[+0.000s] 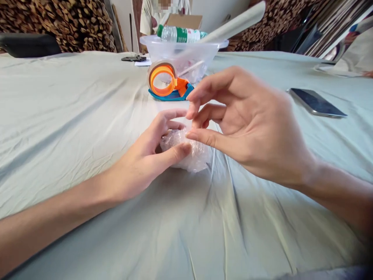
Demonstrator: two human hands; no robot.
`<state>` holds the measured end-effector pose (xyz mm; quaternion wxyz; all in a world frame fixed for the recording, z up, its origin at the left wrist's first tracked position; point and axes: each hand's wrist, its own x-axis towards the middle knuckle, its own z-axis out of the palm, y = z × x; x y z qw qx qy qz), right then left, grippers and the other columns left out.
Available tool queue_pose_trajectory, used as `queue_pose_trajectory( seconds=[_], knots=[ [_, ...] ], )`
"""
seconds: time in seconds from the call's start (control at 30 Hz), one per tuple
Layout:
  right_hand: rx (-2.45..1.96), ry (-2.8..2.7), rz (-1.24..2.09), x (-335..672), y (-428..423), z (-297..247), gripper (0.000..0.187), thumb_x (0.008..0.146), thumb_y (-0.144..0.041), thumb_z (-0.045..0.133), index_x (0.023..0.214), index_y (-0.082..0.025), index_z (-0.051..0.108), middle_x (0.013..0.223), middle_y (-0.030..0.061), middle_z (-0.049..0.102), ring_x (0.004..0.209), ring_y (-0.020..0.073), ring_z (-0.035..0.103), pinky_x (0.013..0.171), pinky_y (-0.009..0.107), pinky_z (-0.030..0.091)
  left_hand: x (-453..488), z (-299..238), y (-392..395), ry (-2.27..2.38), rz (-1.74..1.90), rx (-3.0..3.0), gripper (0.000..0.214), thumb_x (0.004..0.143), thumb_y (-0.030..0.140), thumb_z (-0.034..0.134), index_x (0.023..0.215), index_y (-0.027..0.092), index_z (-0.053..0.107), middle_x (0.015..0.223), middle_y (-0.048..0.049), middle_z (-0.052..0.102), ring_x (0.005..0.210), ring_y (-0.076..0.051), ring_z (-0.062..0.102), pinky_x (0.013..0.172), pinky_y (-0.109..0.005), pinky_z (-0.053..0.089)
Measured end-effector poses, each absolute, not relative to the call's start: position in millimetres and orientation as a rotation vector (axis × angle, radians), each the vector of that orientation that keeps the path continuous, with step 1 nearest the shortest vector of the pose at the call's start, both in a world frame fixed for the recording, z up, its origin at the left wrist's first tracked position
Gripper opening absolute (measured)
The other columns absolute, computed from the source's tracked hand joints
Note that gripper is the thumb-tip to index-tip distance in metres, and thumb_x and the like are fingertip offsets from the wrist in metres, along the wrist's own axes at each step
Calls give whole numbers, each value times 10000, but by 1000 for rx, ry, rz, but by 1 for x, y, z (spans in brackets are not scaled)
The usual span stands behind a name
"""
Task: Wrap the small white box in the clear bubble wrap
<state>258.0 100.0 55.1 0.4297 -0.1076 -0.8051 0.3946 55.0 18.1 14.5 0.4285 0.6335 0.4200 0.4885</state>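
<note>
A small bundle of clear bubble wrap (194, 159) rests on the cloth-covered table in front of me. My left hand (154, 146) is closed around its left side, with the thumb across the near face and the fingers behind. Above the bundle's right side is my right hand (241, 120), its fingers curved and apart from the thumb; I see nothing held in it. Whatever is inside the wrap cannot be made out. Just beyond the hands stands a tape dispenser (175, 94), orange and blue, with a roll of tape on it.
A translucent plastic tub (214, 48) stands behind the dispenser, with a green-capped bottle (182, 35) and a long white roll (237, 23) on it. A phone (316, 102) lies at the right. A dark object (134, 58) lies at the back. Across the table is another person (147, 17).
</note>
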Motion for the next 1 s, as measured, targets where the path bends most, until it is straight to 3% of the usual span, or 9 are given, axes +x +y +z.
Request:
queue_pose_trajectory(
  seconds=[0.13, 0.33, 0.47, 0.6, 0.73, 0.87, 1.0],
  knots=[
    [-292, -2043, 943, 257, 99, 54, 289, 909, -57, 872, 1027, -270, 717, 1157, 0, 695, 1024, 168, 706, 889, 335, 647, 54, 14, 18, 1058, 1212, 1600, 484, 1048, 402, 785, 1488, 343, 592, 1500, -14, 717, 1448, -275, 658, 1087, -385, 659],
    [-342, -2012, 951, 254, 93, 62, 283, 878, -29, 857, 941, -256, 700, 1131, -1, 703, 984, 166, 708, 881, 326, 652, 53, 15, 19, 1068, 1201, 1591, 618, 1037, 336, 776, 1594, 378, 511, 1482, -5, 737, 1227, -224, 795, 1036, -359, 704],
    [-397, -1992, 963, 254, 92, 64, 317, 830, -141, 973, 929, -257, 694, 1138, 0, 727, 984, 181, 705, 956, 355, 663, 50, 13, 20, 1104, 1204, 1650, 681, 1027, 363, 797, 1631, 400, 484, 1484, 2, 745, 1268, -248, 798, 1052, -392, 718],
    [-442, -1976, 1049, 252, 93, 62, 401, 790, -280, 1050, 967, -253, 692, 1103, 3, 704, 957, 179, 695, 916, 353, 651, 50, 12, 19, 1115, 1204, 1690, 687, 1041, 397, 789, 1650, 428, 472, 1501, -2, 738, 1312, -278, 785, 1012, -419, 732],
    [-494, -1981, 1044, 250, 97, 57, 389, 809, -244, 1019, 994, -264, 678, 1079, -2, 716, 955, 181, 690, 880, 348, 618, 53, 15, 16, 1120, 1188, 1693, 740, 1052, 391, 762, 1704, 398, 410, 1505, -24, 725, 1256, -250, 775, 1024, -416, 712],
    [-513, -2000, 1042, 249, 101, 54, 403, 809, -276, 1020, 1021, -271, 677, 1061, -3, 722, 971, 184, 701, 890, 343, 604, 59, 17, 11, 1138, 1216, 1672, 748, 1049, 384, 751, 1697, 412, 380, 1642, -29, 625, 1402, -268, 694, 975, -391, 705],
    [-574, -1981, 1079, 249, 102, 51, 468, 765, -341, 1071, 1014, -265, 683, 1007, 2, 732, 940, 195, 711, 881, 351, 621, 64, 18, 7, 1180, 1381, 1761, 575, 996, 281, 802, 1489, 393, 528, 1741, 13, 489, 1611, -277, 511, 1156, -431, 664]
  ],
)
